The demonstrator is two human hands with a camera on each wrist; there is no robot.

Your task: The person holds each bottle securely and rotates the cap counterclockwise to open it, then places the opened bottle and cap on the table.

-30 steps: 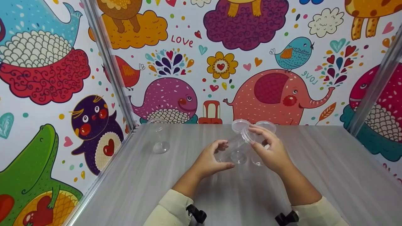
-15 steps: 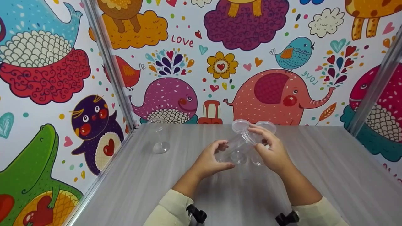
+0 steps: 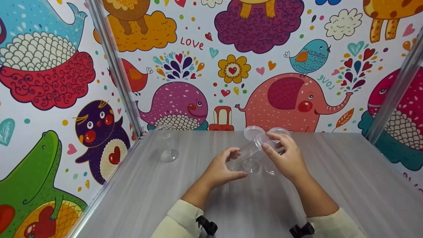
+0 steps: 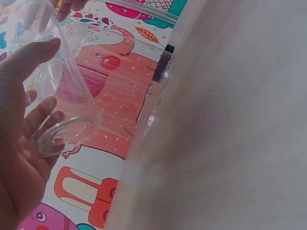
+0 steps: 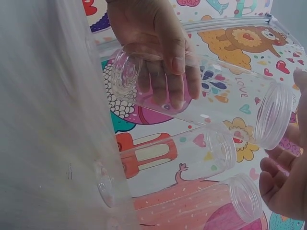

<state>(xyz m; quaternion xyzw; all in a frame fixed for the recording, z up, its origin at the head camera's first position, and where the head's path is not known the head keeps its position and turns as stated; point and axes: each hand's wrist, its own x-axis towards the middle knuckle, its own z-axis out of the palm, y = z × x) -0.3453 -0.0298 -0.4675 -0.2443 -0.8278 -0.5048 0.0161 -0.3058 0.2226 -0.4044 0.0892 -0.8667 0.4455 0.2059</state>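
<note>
A clear plastic jar [image 5: 225, 96] is held tilted above the table, its ribbed top end up and to the right in the head view. My left hand [image 3: 220, 168] grips its lower body, thumb on the near side and the other fingers on the far side. At the ribbed top end my right hand [image 3: 289, 158] holds the rim, thumb on the near side and fingers around the far side. Behind the held jar stand two similar clear jars, one [image 5: 177, 163] partly overlapped by it and another [image 5: 192, 211] to its right, partly hidden by my right hand in the head view.
Another clear jar [image 3: 169, 155] stands upright at the back left of the grey table [image 3: 138, 198]. A small black thing [image 4: 163, 64] shows by the base of a standing jar. Cartoon-printed wall panels [image 3: 198, 66] with metal corner posts enclose the back and sides.
My right hand has shifted its thumb and fingers around the jar's ribbed top, turning slightly and lifting the thumb higher on the rim. My left hand and the standing jars have stayed put.
</note>
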